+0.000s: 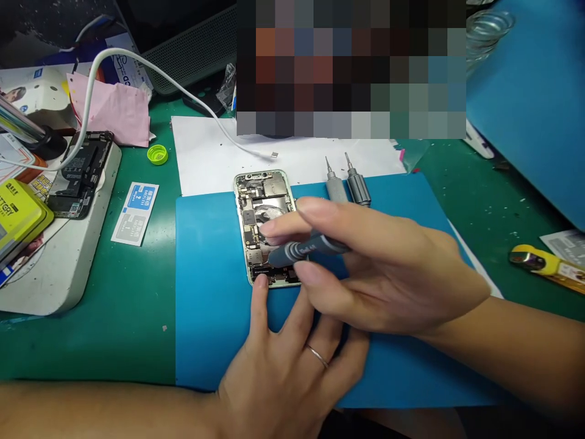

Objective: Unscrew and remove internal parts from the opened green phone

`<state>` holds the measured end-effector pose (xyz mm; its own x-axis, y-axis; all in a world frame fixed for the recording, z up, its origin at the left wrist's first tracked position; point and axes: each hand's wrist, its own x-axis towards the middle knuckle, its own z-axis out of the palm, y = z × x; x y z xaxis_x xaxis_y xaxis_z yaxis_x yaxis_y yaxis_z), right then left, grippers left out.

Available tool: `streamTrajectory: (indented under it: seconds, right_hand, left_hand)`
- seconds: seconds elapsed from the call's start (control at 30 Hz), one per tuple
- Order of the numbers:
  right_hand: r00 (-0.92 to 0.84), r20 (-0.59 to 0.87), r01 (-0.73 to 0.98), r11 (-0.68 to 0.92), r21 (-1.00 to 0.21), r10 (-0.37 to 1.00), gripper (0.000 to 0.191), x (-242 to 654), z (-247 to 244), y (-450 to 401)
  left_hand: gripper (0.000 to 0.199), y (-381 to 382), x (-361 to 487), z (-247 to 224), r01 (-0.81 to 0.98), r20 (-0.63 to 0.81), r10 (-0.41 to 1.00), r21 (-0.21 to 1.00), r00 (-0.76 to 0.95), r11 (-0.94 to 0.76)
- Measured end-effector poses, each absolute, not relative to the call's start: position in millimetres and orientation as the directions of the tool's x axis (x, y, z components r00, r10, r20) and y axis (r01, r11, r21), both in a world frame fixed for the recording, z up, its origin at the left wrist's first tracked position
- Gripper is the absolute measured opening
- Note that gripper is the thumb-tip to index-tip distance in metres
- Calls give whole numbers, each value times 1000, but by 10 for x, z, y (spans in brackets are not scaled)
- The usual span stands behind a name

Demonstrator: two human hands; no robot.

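"Where's the phone?"

"The phone (269, 210), its inner parts bare, lies on the blue mat (205, 299), near the mat's far edge and left of its middle. The mat sits mid-desk (141, 335)."

"And your hands?"

"My right hand (406, 268) has its fingers gripping a grey screwdriver (311, 247), slanted over the phone's lower part. I can't tell whether its tip touches anything. My left hand (287, 366) is spread palm down, fingers released; the index fingertip rests at the phone's near edge. A ring (317, 356) is on that hand."

"Anything close by?"

"Beyond my right hand I see two more screwdrivers (359, 183) side by side, bits pointing away. White paper (201, 152) lies beyond the mat, with the end of a white cable (155, 63) over it."

"Further out?"

"Left of the mat, a printed card (136, 213) and a green cap (158, 154). Toward the desk's left edge, a white block (86, 262) carries a dark phone part (82, 177) and a yellow-green box (21, 213). Toward the right edge, I have a yellow cutter (542, 262)."
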<state>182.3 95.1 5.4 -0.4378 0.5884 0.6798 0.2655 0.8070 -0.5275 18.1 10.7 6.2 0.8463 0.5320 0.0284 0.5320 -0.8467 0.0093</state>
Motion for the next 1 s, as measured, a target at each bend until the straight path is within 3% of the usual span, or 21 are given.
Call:
streamTrajectory:
  seconds: [0.43, 0.73, 1.0]
  right_hand:
    - [-470, 670, 190, 808, -558, 574, 81, 1800, 33, 977]
    - [-298, 700, 219, 760, -612, 649, 75, 1713, 7, 945]
    - [-329, 674, 242, 749, -617, 661, 77, 1730, 31, 951]
  left_hand:
    - [59, 92, 180, 51, 532, 16, 533, 21, 846, -846]
    - [53, 103, 173, 51, 533, 38, 533, 5, 845, -846]
    - [55, 88, 177, 59, 534, 20, 535, 26, 845, -845]
